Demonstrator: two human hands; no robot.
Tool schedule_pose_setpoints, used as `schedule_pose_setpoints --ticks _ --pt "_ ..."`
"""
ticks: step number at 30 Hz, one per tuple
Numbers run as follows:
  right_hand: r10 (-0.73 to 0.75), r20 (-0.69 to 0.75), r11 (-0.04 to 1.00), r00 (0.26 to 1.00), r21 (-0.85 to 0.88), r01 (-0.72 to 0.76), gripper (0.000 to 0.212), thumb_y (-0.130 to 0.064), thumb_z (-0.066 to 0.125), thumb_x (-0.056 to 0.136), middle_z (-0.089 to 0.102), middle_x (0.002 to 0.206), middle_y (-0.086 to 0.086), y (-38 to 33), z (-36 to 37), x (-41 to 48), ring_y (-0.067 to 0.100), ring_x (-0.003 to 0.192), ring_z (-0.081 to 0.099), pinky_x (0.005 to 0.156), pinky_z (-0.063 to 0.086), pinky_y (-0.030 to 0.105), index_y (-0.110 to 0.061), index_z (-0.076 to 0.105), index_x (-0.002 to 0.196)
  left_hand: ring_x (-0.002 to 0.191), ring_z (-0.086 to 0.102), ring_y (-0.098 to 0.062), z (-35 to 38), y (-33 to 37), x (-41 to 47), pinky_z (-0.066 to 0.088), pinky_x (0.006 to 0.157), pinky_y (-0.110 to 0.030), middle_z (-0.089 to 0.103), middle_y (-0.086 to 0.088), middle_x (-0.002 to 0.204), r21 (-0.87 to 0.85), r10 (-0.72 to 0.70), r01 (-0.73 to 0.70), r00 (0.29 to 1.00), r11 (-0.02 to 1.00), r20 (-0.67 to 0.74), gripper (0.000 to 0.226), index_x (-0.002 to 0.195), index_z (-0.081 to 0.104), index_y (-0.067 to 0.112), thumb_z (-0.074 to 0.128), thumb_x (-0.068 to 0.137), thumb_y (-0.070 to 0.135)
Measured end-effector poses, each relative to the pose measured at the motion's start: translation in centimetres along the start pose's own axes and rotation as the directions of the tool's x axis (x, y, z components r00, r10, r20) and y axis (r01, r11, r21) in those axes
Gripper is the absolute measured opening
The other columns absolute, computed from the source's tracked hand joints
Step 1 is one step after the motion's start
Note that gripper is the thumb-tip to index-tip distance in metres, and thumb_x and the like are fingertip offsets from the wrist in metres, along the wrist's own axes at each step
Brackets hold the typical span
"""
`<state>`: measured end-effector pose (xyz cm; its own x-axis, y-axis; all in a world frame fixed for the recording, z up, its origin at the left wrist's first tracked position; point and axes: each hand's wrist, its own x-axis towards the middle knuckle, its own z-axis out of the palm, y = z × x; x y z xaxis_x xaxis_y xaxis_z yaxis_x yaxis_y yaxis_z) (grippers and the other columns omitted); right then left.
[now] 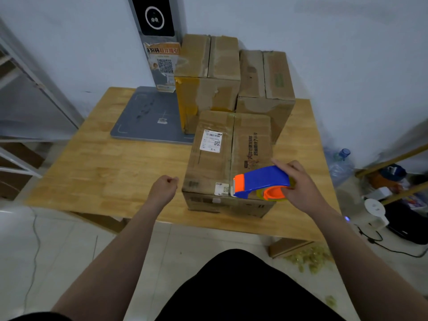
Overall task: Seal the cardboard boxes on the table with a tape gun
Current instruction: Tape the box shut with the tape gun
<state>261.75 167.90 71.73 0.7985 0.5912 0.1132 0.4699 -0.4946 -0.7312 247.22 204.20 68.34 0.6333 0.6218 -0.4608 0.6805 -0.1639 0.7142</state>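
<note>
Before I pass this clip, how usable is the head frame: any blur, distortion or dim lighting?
Head view: wide-angle bending bows the table edges; light is dim and flat, shadows soft; the tape gun in the right hand and the left hand look smeared; the label on the front box is too soft to read.

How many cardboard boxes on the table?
3. Front box nearest the table edge, tape gun at its near end; tall box back left, beside the grey stand; third box back right. Any behind these would be hidden.
</note>
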Motion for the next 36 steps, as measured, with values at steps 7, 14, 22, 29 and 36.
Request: schedule_pose_setpoints --ticks 7,14,22,29,36 --pt "-0.006 -0.021 0.999 1.000 -0.048 0.005 0.088 0.018 0.061 0.081 0.040 0.106 0.000 1.2 1.1 -1.2 0.016 0.102 0.050 0.094 0.043 0.027 -0.032 0.044 0.152 0.074 0.072 -0.020 1.0 -1.9 -0.5 0.049 0.069 -0.038 0.072 -0.006 0.092 -0.194 0.021 -0.017 1.000 0.981 0.019 0.021 0.096 0.060 0.012 0.058 0.104 0.031" --pt "-0.065 -0.055 0.992 0.996 -0.115 0.058 0.085 0.013 0.072 0.081 0.043 0.110 0.000 1.6 2.4 -2.3 0.022 0.104 0.050 0.091 0.049 0.040 -0.032 0.047 0.149 0.067 0.068 -0.017 2.2 -3.7 -0.6 0.049 0.063 -0.035 0.072 -0.002 0.081 -0.214 0.089 -0.119 0.986 0.970 -0.145 0.022 0.090 0.062 0.012 0.064 0.100 0.031" --pt "-0.101 -0.070 0.982 0.992 -0.168 0.088 0.081 0.003 0.078 0.081 0.041 0.112 -0.002 1.0 3.5 -3.0 0.022 0.106 0.047 0.087 0.050 0.040 -0.035 0.049 0.147 0.071 0.070 -0.019 2.7 -4.9 -0.6 0.050 0.063 -0.031 0.074 -0.003 0.081 -0.291 0.066 -0.135 0.969 0.947 -0.237 0.024 0.091 0.066 0.012 0.068 0.098 0.035" --pt "-0.081 -0.095 0.977 0.992 -0.207 0.060 0.076 -0.005 0.077 0.085 0.038 0.114 -0.006 0.2 4.5 -2.7 0.020 0.111 0.045 0.082 0.051 0.037 -0.040 0.050 0.146 0.071 0.069 -0.019 2.7 -5.6 0.2 0.048 0.059 -0.027 0.073 -0.003 0.081 -0.292 0.075 -0.147 0.967 0.945 -0.245 0.025 0.092 0.065 0.012 0.067 0.098 0.036" --pt "-0.049 -0.110 0.974 0.993 -0.226 0.023 0.070 -0.009 0.075 0.087 0.034 0.115 -0.010 -0.2 4.9 -2.4 0.020 0.114 0.043 0.082 0.049 0.035 -0.042 0.051 0.145 0.072 0.068 -0.022 3.2 -6.0 1.1 0.047 0.058 -0.027 0.072 -0.005 0.081 -0.315 0.067 -0.133 0.975 0.940 -0.210 0.024 0.092 0.064 0.010 0.065 0.100 0.032"
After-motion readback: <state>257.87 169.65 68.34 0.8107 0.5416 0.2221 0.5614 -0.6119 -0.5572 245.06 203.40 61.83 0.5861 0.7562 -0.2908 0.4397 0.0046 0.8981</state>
